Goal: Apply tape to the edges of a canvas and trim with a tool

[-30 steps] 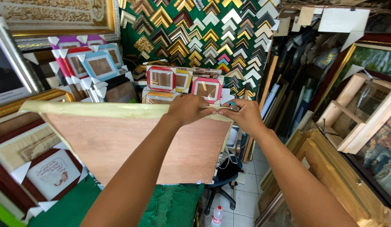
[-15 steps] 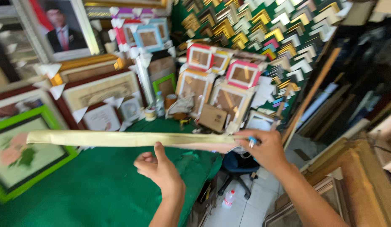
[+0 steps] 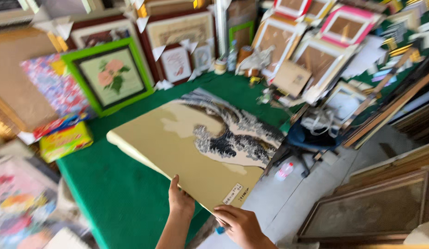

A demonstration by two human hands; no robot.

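Holding a large wave print on canvas [image 3: 200, 147] by its near corner, I have both of my hands closed on the same end of the piece. My left hand [image 3: 180, 200] grips the near edge from beneath, fingers curled up over the side and thumb out of sight. My right hand [image 3: 240, 223] pinches the lowest corner, fingers lying flat along the edge just below a small pale label. The canvas is tilted, picture side up, its far end reaching out over the green felt tabletop [image 3: 117, 203] and its right side hanging past the table's edge above the floor. The print shows a dark, foaming wave against a sandy ground.

On the table to the left lies a yellow and green box [image 3: 64, 140], near the canvas but apart from it. Behind it leans a floral picture in a bright green frame [image 3: 110, 76], with a patterned pink and blue panel [image 3: 50, 87] beside it. More framed pieces are stacked along the back, among them pink-bordered frames [image 3: 346, 23] at upper right. Below the canvas's right edge a dark blue office chair [image 3: 311, 138] stands on the pale tiled floor, with a small plastic bottle [image 3: 284, 170] with a red cap lying just beside it. A large wooden-framed picture [image 3: 376, 210] leans at lower right. Much of the scene is blurred.
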